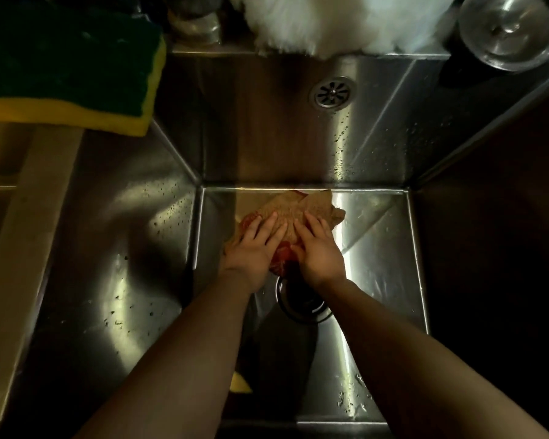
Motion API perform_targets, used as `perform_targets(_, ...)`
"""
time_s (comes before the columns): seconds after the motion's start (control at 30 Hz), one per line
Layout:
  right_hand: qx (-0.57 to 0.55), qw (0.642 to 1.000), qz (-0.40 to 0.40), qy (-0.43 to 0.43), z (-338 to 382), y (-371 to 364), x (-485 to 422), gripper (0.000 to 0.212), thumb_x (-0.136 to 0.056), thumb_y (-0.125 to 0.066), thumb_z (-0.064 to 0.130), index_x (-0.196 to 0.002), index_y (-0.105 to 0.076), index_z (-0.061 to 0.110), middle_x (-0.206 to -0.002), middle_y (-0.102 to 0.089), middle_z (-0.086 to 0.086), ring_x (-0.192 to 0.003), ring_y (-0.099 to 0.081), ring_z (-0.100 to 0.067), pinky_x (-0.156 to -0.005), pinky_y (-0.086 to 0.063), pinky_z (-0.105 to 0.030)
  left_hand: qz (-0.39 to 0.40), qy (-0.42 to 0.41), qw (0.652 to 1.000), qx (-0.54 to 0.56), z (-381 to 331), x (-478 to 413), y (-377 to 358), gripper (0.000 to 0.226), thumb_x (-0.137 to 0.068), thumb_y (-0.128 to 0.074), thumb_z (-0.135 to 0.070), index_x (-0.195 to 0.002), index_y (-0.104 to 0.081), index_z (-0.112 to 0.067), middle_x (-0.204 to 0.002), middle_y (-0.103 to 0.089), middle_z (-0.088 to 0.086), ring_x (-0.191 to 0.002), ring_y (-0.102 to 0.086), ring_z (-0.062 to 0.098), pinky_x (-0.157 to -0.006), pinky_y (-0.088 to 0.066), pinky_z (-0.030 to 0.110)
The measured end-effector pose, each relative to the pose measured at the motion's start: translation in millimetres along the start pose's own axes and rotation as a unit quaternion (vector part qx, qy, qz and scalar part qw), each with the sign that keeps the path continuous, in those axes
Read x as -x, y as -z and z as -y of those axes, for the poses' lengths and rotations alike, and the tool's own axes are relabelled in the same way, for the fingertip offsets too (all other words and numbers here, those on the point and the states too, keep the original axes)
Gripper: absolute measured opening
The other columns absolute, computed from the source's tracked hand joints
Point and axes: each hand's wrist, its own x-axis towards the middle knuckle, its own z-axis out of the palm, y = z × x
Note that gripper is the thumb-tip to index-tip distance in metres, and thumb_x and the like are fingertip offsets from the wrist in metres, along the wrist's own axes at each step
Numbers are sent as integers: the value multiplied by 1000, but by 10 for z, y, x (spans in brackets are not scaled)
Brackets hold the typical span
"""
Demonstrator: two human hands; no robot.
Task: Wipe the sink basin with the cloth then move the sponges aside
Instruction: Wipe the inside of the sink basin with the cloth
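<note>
A tan and red cloth lies crumpled on the floor of the steel sink basin, close to its far wall. My left hand and my right hand both press flat on the cloth, side by side, fingers spread toward the far wall. A green and yellow sponge rests on the rim at the top left. A small yellow piece, maybe another sponge, peeks out under my left forearm on the basin floor.
The dark drain hole sits just behind my hands, partly hidden by my right wrist. An overflow grille is on the far wall. A white fluffy thing and a steel lid sit on the far rim.
</note>
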Motion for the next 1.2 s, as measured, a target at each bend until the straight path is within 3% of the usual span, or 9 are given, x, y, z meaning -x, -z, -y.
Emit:
perform_targets(0.17, -6, 999, -46, 7, 8, 21, 176, 35, -92, -50, 18, -126, -57, 14, -145, -43, -6, -135, -28, -27, -104, -32, -35, -3, -25, 999, 21, -72, 162, -21, 89, -88, -51, -4, -148, 7, -34, -157, 17, -8, -144, 5, 22, -112, -28, 43)
perform_targets(0.3, 30, 999, -43, 13, -100, 172, 200, 34, -92, -48, 13, -125, -58, 14, -143, -46, -5, -134, -33, -27, -105, -32, -35, -2, -40, 996, 81, -211, 149, -13, 85, -92, -47, -4, -148, 12, -29, -157, 16, -9, -145, 4, 17, -116, -19, 36)
perform_targets(0.43, 87, 992, -94, -21, -299, 427, 280, 30, -87, -51, 7, -115, -61, 12, -130, -56, -7, -124, -43, -28, -91, -41, -36, 3, -91, 992, 89, -432, 5, 38, 80, -95, -47, -10, -148, 12, -22, -157, 15, -6, -145, 4, 14, -117, -15, 31)
perform_targets(0.5, 126, 985, -96, -63, -396, 524, 322, 32, -87, -49, 9, -118, -57, 15, -137, -50, -4, -130, -35, -26, -96, -36, -38, -5, -96, 993, 67, -560, -44, 53, 76, -97, -45, -16, -149, 11, -23, -157, 15, -5, -145, 6, 15, -117, -13, 32)
perform_targets(0.6, 155, 980, -84, -88, -417, 536, 408, 48, -87, -48, 22, -135, -44, 20, -151, -31, -2, -141, -18, -23, -112, -10, -49, -5, -77, 996, 44, -636, -43, 37, 72, -99, -40, -26, -148, 12, -23, -157, 16, -5, -144, 11, 17, -117, -6, 37)
perform_targets(0.7, 130, 989, -60, -40, -245, 402, 386, 61, -84, -42, 35, -144, -32, 27, -156, -20, -5, -144, -10, -28, -112, -1, -57, 3, -44, 999, 33, -536, 36, 27, 69, -100, -35, -34, -148, 13, -21, -158, 15, -4, -144, 11, 17, -115, -2, 38)
perform_targets(0.8, 139, 987, -21, -76, -137, 167, 338, 56, -95, -32, 47, -147, -15, 36, -159, -3, -4, -144, 1, -33, -108, 7, -63, 27, -43, 999, 10, -447, 103, 22, 64, -101, -29, -34, -148, 12, -22, -157, 15, -4, -145, 9, 18, -115, -3, 39)
perform_targets(0.9, 138, 985, -11, -104, -184, 14, 333, 63, -94, -29, 54, -148, -4, 34, -159, 7, -5, -143, 9, -34, -107, 8, -65, 46, -45, 998, 0, -430, 93, 39, 61, -102, -25, -34, -148, 13, -22, -157, 15, -3, -145, 9, 19, -115, 0, 41)
perform_targets(1.2, 149, 982, -8, -116, -336, -2, 83, 66, -93, -23, 58, -149, -7, 26, -159, 6, -3, -144, 11, -29, -110, 4, -61, 71, -54, 995, -52, -413, -164, 161, 59, -103, -23, -34, -149, 11, -22, -158, 14, -2, -145, 9, 16, -116, -1, 47)
